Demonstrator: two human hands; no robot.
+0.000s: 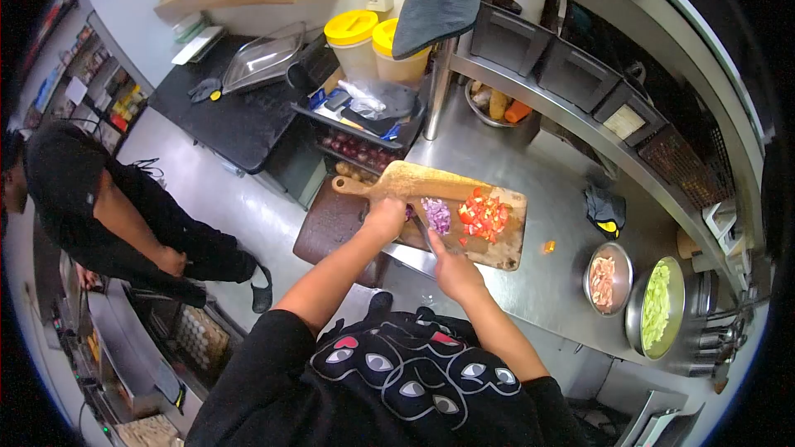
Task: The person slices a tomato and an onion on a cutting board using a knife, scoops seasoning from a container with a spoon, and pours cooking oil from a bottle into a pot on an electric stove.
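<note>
Gripping one knife (425, 233), right fingers (440, 248) clenched; left fingers (397, 209) grasping onion (409, 212), two chopped piles (436, 216) beside.

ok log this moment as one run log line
left hand: at onion piece | right hand: holding knife | wooden board: diced onion, chopped red vegetable | green-filled bowl: right of board

The left hand (387, 217) hid most of the purple piece (409, 211) at its fingertips, and the right hand (457, 273) covered the handle of the knife (428, 234). Ahead of both hands, the top edge cut off the grey cloth (437, 8). Ahead and to their right, the label (623, 121) was too small to read. Far to their left, the co-worker's head (15, 174) was partly lost in the dark rim.
</note>
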